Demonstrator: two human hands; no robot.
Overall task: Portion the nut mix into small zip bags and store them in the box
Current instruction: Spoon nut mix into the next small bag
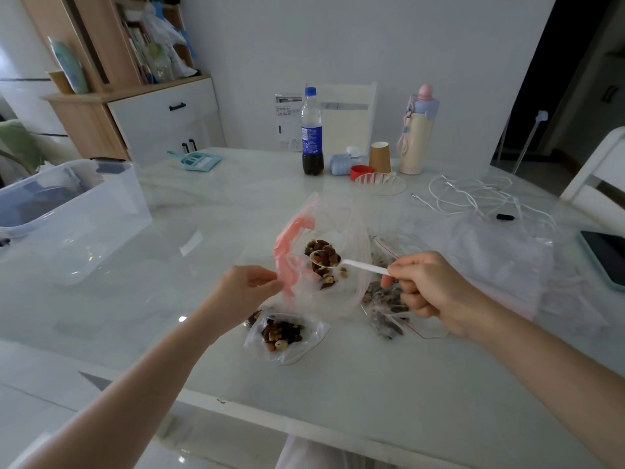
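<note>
One spoon (351, 264) pinched in right hand (436, 292) fingers; left hand (247, 292) fingers pinch one big bag (321, 252); one small filled bag (287, 336).

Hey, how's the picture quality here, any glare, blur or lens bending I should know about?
Head view: dim, bluish light; small glare spots on the glossy table; wide-angle bending curves the shelf and doorway edges; the spoon and the nut mix read clearly, while the small bags by the right hand look murky.

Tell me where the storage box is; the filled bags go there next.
In the head view, the clear storage box sits at the table's far left edge, left of the left hand and near the teal dustpan.
</note>
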